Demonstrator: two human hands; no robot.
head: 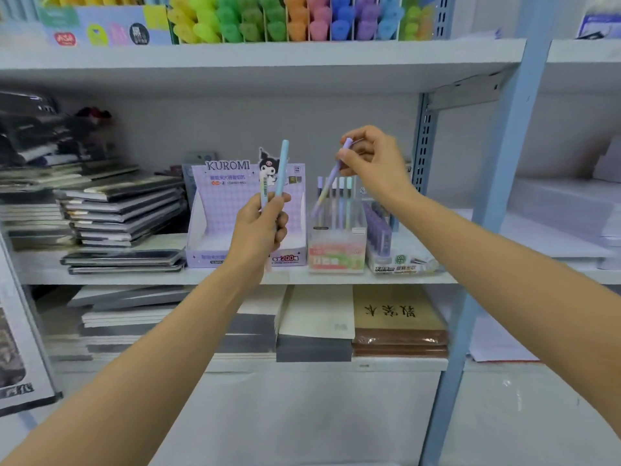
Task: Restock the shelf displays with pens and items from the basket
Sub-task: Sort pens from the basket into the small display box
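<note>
My left hand (260, 227) grips a light blue pen (281, 168) and a shorter pale pen (263, 190), both held upright in front of the purple Kuromi display box (215, 210). My right hand (371, 161) pinches a lilac pen (331, 178) by its upper end, tilted with its tip down over the clear pen holder (337, 245). That holder stands on the middle shelf (336, 279) and has several pastel pens upright in it. No basket is in view.
A clear box of purple items (381, 232) stands right of the holder. Stacked dark notebooks (117, 213) fill the shelf's left. Coloured highlighters (285, 18) line the top shelf. Paper pads (316, 311) lie below. A blue-grey upright post (484, 213) stands at the right.
</note>
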